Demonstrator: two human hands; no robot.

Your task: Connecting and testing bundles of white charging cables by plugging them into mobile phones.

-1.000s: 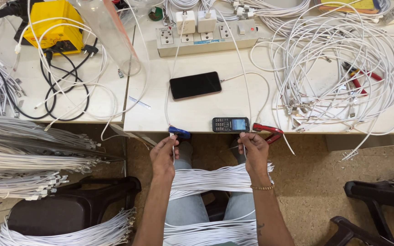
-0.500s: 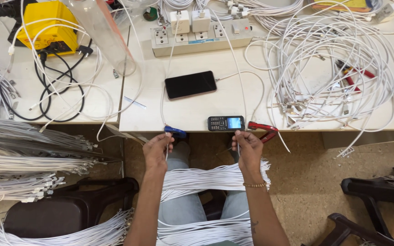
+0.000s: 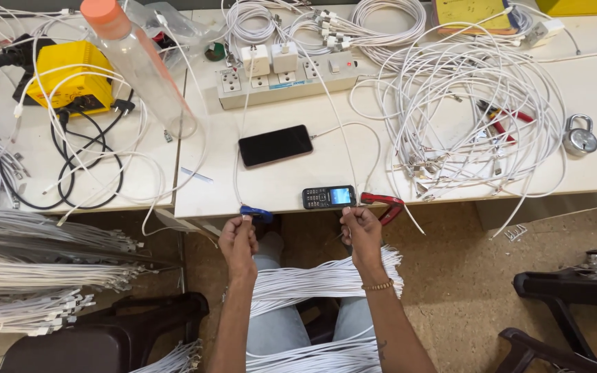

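Observation:
My left hand (image 3: 238,242) is closed on the end of a thin white cable (image 3: 238,181) just below the table's front edge, beside a blue clamp (image 3: 257,213). My right hand (image 3: 361,231) is closed too, pinching something small near a red-handled tool (image 3: 384,203); what it grips is too small to tell. Between my hands, on the table edge, lies a small keypad phone (image 3: 329,197) with a lit screen. A black smartphone (image 3: 275,146) lies further back. Bundles of white cables (image 3: 326,280) rest across my lap.
A white power strip (image 3: 291,77) with chargers sits at the back. A big tangle of white cables (image 3: 471,117), a padlock (image 3: 579,137), a clear bottle (image 3: 139,65) and a yellow device (image 3: 72,74) share the tables. More cable bundles (image 3: 43,276) lie on the left, above black chairs (image 3: 98,338).
Both hands stay closed near the table edge and have barely moved; the view shifted slightly.

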